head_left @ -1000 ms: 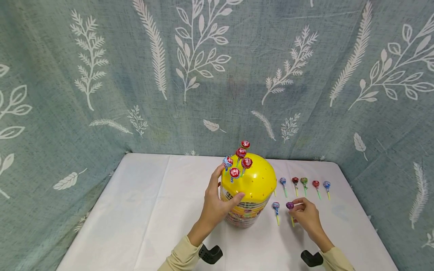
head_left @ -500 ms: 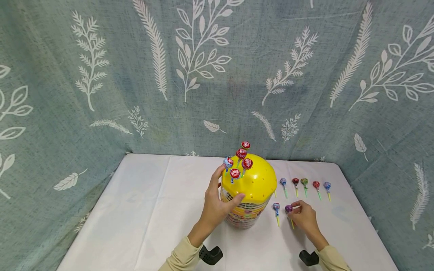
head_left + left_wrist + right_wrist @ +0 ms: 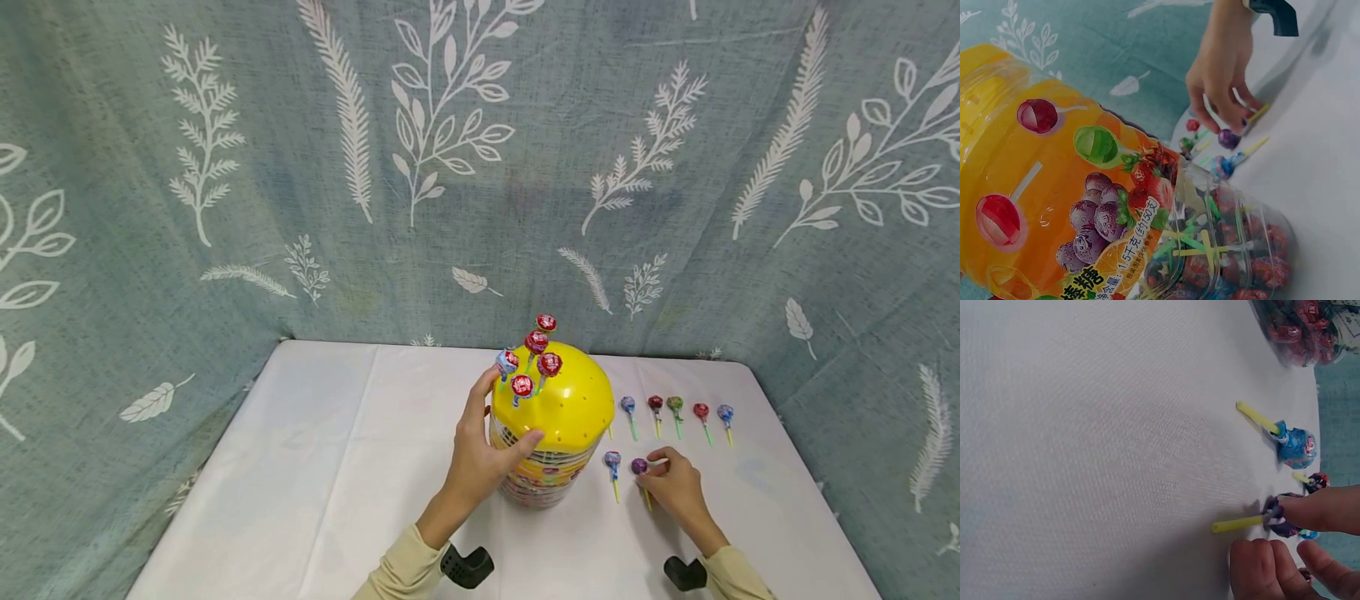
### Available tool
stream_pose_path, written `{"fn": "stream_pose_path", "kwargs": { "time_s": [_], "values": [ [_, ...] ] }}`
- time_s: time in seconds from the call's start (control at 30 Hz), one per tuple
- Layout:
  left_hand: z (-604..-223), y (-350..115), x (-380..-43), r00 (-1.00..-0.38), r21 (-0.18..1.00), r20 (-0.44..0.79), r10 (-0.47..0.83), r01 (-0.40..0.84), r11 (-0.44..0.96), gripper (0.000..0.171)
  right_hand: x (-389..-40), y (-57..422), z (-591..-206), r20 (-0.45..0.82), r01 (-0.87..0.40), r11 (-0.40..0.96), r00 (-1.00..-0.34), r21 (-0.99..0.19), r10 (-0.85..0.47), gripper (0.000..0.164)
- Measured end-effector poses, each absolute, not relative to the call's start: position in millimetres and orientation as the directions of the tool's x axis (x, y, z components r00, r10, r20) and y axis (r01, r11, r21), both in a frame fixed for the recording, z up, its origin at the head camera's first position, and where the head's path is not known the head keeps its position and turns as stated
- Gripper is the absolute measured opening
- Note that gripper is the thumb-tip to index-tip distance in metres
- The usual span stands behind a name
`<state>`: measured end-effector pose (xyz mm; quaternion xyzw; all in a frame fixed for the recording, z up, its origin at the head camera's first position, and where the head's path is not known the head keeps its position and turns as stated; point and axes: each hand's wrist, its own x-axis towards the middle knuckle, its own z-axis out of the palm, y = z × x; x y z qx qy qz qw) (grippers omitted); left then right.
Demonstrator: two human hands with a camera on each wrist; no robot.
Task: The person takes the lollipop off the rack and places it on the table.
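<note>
My left hand (image 3: 477, 458) grips a clear plastic candy jar (image 3: 542, 487) at its yellow domed lid (image 3: 573, 404), fingers on the far left side and thumb at the front. Several lollipops stand upright in the lid, such as a red one (image 3: 550, 364). To the right of the jar my right hand (image 3: 677, 487) pinches a purple-wrapped lollipop (image 3: 639, 467) low at the table surface. Its yellow stick (image 3: 1238, 524) points towards me. Beside it lies a blue-wrapped lollipop (image 3: 612, 460). In the left wrist view the jar's fruit-printed label (image 3: 1094, 206) and candies inside show.
Behind the right hand lies a row of lollipops, among them a green one (image 3: 675, 403), a red one (image 3: 701, 410) and a blue one (image 3: 725, 412). A white cloth covers the table (image 3: 375, 467). A leaf-patterned curtain (image 3: 517, 192) hangs round the back and sides.
My right hand has shifted slightly left and towards me, with the purple lollipop now a little lower. The left hand and jar stay put; the head view drifts slightly.
</note>
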<state>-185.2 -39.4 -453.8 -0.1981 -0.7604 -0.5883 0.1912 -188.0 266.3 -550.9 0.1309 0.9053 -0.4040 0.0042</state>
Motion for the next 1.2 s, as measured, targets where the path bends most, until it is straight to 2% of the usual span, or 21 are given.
{"fn": "stream_pose_path", "kwargs": {
  "time_s": [0.2,0.43,0.8,1.2],
  "values": [
    [-454,-39,-186,-0.857,0.822,0.508,0.084,0.511,0.25,0.083,-187,264,-537,-0.107,0.235,0.628,-0.966,-0.742,0.236,0.032],
    [-454,-39,-186,-0.862,0.827,0.499,0.084,0.503,0.252,0.083,-191,266,-523,0.031,0.087,0.611,-0.983,-0.787,0.181,0.029],
    [-455,-39,-186,-0.858,0.823,0.507,0.087,0.511,0.249,0.084,-186,244,-462,0.09,-0.016,0.547,-0.99,-0.837,0.108,0.025],
    [-455,-40,-187,-0.855,0.82,0.511,0.085,0.515,0.25,0.084,-182,233,-406,0.304,-0.251,0.536,-0.952,-0.806,0.012,0.023]
  ]
}}
